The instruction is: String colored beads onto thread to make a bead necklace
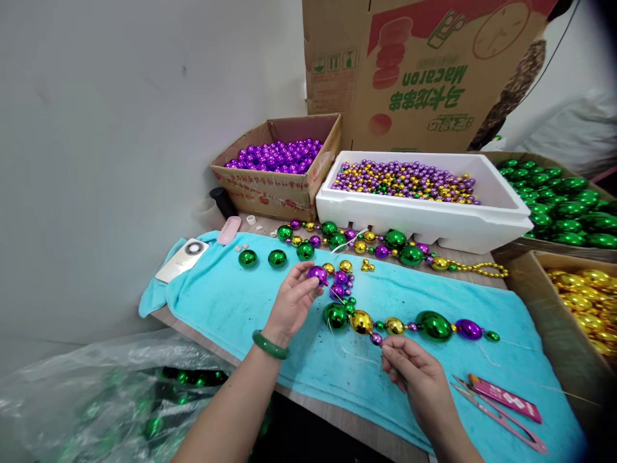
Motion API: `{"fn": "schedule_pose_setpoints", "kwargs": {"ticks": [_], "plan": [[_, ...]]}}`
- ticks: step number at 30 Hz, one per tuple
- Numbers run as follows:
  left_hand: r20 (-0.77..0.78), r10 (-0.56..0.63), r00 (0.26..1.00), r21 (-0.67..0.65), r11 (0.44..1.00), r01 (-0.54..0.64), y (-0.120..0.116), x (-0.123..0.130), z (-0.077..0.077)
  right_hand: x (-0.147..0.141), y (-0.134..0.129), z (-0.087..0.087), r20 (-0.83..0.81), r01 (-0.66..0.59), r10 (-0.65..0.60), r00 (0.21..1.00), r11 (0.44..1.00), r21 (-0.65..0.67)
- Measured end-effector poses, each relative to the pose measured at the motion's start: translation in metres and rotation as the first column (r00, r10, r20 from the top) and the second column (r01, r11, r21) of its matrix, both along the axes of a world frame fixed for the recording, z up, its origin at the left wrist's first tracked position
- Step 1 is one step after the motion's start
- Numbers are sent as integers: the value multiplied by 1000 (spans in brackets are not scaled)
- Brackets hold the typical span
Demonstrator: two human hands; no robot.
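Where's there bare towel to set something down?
Bare patches: the turquoise towel left of the left hand, below the loose green balls; also between the bead strand and pink snips. Crowded along the white foam box.

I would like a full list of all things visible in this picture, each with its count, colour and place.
Round shiny purple bead: one, purple, in the left fingertips.
Half-strung bead strand: one, green, gold and purple, on the towel by the right hand.
Finished bead strand: one, same colours, at the towel's far edge.
Loose green balls: three, far left of the towel.
Turquoise cloth towel: one, covering the table.
Brown cardboard box of purple beads: one, back left.
White foam box of mixed beads: one, back centre.
Boxes of green balls and gold balls: one each, right.
Pink thread snips: one, front right.
White phone: one, left.
Left hand: green bangle on the wrist.
Right hand: pinching near the strand's end.
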State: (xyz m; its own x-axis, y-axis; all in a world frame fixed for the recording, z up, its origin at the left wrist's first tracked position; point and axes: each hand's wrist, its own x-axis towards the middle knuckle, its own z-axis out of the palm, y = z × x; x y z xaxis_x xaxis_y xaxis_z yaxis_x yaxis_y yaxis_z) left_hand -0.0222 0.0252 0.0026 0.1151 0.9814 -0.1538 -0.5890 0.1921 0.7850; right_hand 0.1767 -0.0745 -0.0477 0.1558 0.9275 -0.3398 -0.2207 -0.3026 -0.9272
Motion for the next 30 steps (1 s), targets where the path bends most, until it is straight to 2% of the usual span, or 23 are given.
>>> {"fn": "schedule_pose_setpoints", "kwargs": {"ticks": [6,10,15,21,26,30], "plan": [[-19,-77,997,31,997,78,-10,9,5,-2,2,-10,-52,45,-46,998,999,-8],[-10,-105,994,33,994,106,-12,9,7,2,2,-11,-54,10,-10,998,1000,0],[-116,-106,988,120,986,120,-16,9,10,5,2,-13,-62,-13,13,998,1000,-3],[-227,-213,950,182,949,256,-23,13,10,3,5,-13,-99,-39,42,994,999,26],[-323,-143,936,98,978,183,-19,14,1,1,3,-8,-188,-107,116,975,992,60],[-402,-57,914,112,987,111,-16,14,-1,5,-3,-11,-193,-120,131,972,990,69]]}}
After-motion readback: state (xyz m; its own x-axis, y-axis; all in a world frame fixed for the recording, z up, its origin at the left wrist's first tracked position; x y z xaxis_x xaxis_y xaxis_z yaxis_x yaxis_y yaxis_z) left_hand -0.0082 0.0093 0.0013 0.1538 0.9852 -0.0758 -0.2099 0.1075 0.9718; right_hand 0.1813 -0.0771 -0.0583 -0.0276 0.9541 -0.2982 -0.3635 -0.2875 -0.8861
